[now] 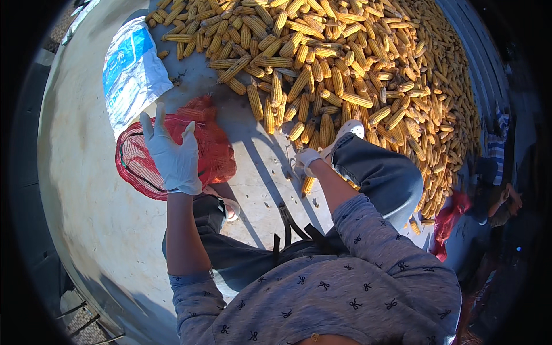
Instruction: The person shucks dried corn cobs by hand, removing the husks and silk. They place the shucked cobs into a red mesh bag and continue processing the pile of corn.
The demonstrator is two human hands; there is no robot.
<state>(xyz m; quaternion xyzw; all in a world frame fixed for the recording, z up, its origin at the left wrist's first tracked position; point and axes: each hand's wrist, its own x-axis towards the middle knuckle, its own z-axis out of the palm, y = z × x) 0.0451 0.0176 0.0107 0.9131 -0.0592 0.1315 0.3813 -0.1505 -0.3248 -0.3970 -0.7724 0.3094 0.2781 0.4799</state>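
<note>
My left hand (172, 155), in a white glove, is raised with its fingers spread and nothing in it. Behind it lies a red mesh bag (217, 151) on the concrete floor, its rounded mouth facing left. My right hand (307, 158), gloved too, is low beside my right shoe (351, 128), at the near edge of a heap of husked corn cobs (345, 73). Its fingers are curled and partly hidden, so I cannot tell whether they grip anything. One corn cob (308, 185) shows just below that hand.
A white and blue woven sack (133, 71) lies flat at upper left on the concrete floor (86, 172). Corn spreads along the right side. Another red mesh bag (446, 224) is at lower right, near another person's hands (506, 198) in shade. My left shoe (232, 209) stands by the nearer bag.
</note>
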